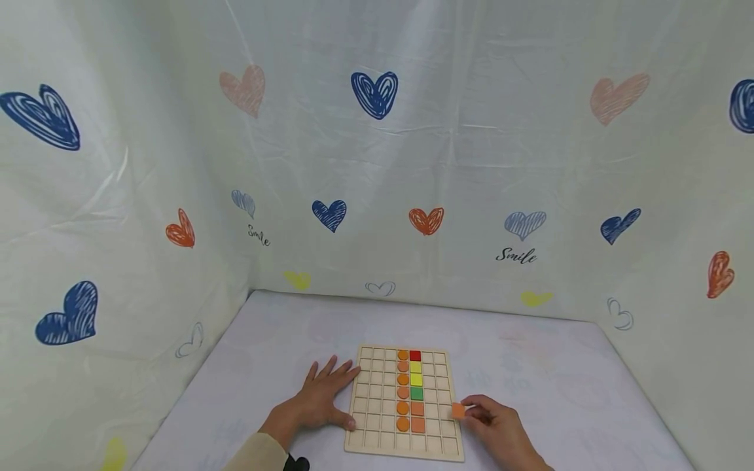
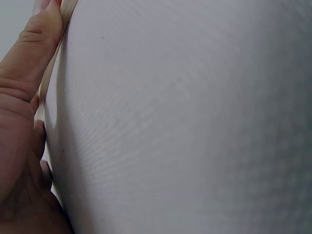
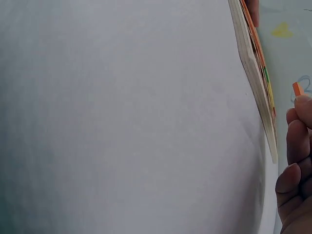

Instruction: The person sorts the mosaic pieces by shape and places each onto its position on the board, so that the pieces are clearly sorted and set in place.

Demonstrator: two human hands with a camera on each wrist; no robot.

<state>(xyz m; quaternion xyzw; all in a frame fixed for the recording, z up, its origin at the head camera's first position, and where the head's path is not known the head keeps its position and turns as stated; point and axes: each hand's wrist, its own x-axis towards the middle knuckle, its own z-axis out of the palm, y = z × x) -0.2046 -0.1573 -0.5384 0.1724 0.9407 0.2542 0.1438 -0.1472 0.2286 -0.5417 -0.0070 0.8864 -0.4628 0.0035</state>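
Observation:
A wooden grid board (image 1: 371, 437) lies flat on the table. One column holds orange round pieces (image 1: 403, 393); beside it runs a column of square tiles, with a red tile (image 1: 415, 356) at the far end, then yellow tiles (image 1: 415, 373), a green tile (image 1: 417, 393) and orange tiles (image 1: 417, 417). My left hand (image 1: 321, 399) rests with spread fingers against the board's left edge. Between thumb and fingers, my right hand (image 1: 497, 428) pinches an orange square tile (image 1: 458, 411) over the board's right edge. The right wrist view shows that tile (image 3: 298, 89) edge-on at the fingertips.
A white cloth (image 1: 548, 366) covers the table around the board. White curtains printed with hearts (image 1: 377, 163) hang behind and at both sides. A small black object (image 1: 297, 464) shows next to the left sleeve (image 1: 259, 453).

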